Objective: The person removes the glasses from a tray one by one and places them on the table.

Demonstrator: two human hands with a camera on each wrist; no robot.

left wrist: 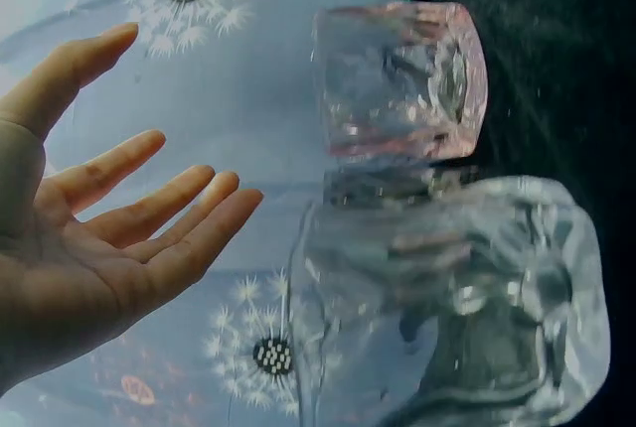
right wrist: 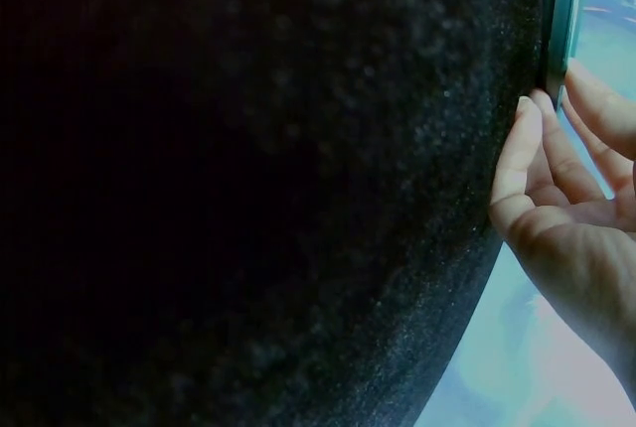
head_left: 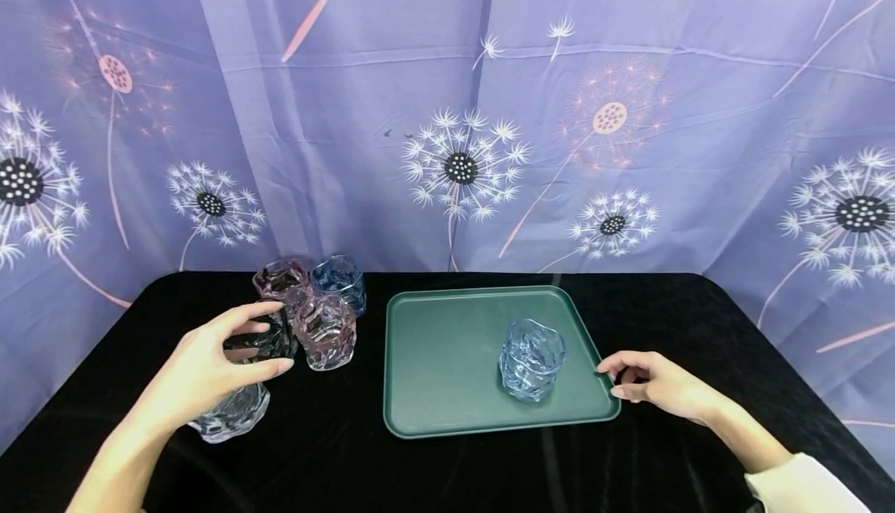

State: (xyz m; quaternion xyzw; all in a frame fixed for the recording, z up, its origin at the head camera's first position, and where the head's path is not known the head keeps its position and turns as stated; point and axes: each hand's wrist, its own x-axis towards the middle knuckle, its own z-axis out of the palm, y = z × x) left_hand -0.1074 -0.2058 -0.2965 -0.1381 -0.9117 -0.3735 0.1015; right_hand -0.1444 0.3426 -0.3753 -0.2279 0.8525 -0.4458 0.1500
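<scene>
My left hand (head_left: 210, 357) hovers above the glasses at the left, fingers spread and thumb apart, nothing in its grasp. Below it stands a clear glass tumbler (head_left: 234, 412), partly covered by the hand; in the left wrist view this clear tumbler (left wrist: 467, 308) looms large beside the fingers. A dark grey tumbler (head_left: 276, 334) shows behind the fingers, with a pink tumbler (head_left: 325, 334) to its right. At the right, my right hand (head_left: 660, 385) holds the right rim of a green tray (head_left: 447, 373) with bent fingertips. One light blue tumbler (head_left: 531, 361) stands on the tray.
Another pink tumbler (head_left: 280, 276) and a darker blue tumbler (head_left: 340, 280) stand at the back of the left group. Black cloth covers the table (head_left: 336, 458). A purple dandelion-print curtain (head_left: 363, 148) rises behind the table's far edge.
</scene>
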